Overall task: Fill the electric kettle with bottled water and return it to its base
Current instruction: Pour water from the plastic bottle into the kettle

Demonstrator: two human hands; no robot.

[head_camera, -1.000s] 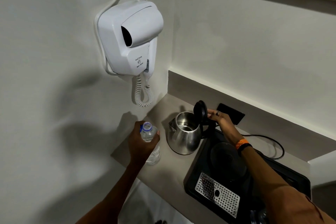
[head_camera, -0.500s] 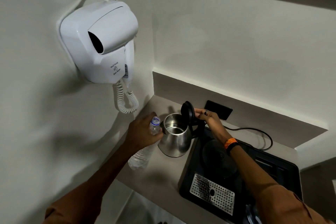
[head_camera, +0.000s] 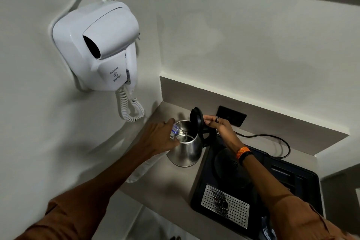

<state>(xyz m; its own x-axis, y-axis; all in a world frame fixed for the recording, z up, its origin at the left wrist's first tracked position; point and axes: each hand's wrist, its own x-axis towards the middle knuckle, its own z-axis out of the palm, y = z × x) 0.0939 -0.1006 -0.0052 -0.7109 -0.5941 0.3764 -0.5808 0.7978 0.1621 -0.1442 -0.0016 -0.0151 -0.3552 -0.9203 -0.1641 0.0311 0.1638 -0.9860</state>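
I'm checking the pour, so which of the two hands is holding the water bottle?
The left hand: it tips the water bottle over the kettle. The right hand only steadies the lid.

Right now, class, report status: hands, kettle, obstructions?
Left hand tipping bottle into kettle. Right hand holding lid open. Kettle off base. Nothing blocking.
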